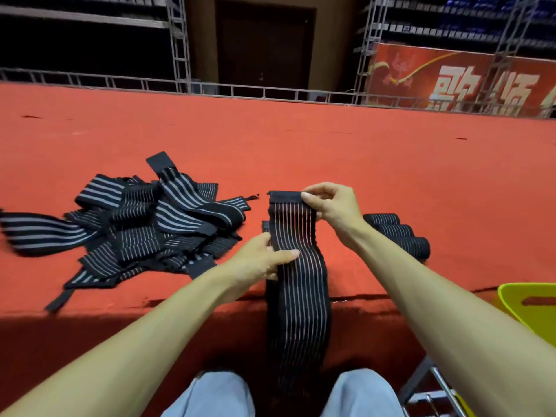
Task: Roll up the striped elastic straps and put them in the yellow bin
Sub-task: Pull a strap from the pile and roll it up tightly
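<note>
Striped strap (pixel 296 266) laid lengthwise, running from far end toward the knees, tail hanging off the counter (pixel 391 176) edge. Right hand (pixel 332 204) grip pinching the far black tab; left hand (pixel 264 258) grip pinching mid-strap. Roll starts at far end, comes nearward. Yellow bin (pixel 523 299) lower right.

The surface (pixel 331 139) is wearing a red carpet that is looking fuzzy and matt. On it, left of the held strap (pixel 296 266), a pile of straps (pixel 144 224) is showing soft, stretchy black cloth with thin pale stripes. The held strap is looking ribbed and woven, with a plain matt black end. Right of it, the yellow bin (pixel 523 305) is shining like smooth plastic. Beyond the surface, grey metal frames (pixel 180 43) are gleaming dully.
</note>
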The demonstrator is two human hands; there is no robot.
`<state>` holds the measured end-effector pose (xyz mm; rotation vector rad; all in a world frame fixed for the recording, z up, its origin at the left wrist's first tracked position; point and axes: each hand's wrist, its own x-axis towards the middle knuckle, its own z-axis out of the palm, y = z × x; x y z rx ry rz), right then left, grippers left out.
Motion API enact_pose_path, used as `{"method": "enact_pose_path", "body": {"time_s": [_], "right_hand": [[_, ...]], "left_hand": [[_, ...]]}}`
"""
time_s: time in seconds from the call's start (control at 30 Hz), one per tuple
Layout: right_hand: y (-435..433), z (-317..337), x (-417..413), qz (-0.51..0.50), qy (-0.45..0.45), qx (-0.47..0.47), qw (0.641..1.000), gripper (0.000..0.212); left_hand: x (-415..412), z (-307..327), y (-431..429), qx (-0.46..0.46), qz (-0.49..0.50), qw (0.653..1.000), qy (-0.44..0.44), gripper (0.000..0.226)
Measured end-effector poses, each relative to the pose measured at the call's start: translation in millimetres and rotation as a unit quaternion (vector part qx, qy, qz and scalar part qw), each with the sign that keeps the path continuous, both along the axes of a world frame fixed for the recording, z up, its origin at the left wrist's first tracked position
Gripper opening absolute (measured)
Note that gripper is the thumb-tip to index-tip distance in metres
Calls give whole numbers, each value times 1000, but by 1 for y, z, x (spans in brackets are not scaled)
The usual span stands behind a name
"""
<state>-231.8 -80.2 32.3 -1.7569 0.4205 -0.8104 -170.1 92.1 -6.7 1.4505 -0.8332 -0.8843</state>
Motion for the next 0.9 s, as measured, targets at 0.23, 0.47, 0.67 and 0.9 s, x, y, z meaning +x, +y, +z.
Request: {"method": "enact_pose_path", "body": {"time_s": [0.23, 0.47, 0.67, 0.9], "right_hand": [[-8, -15, 4, 70, 58, 79, 993, 6], [-26, -55, 22, 82, 100, 88, 988, 7], [-50, -83, 63, -4, 118, 4, 993, 14], [-73, -99, 99, -66, 182, -83, 977, 4]], "left_hand": [[40, -3, -26, -68, 186, 978, -60, 31], [73, -35, -50, 16, 212, 964, -158, 14], [106, -40, -75, 50, 221, 948, -226, 7], [131, -66, -108, 112, 262, 901, -326, 18]]}}
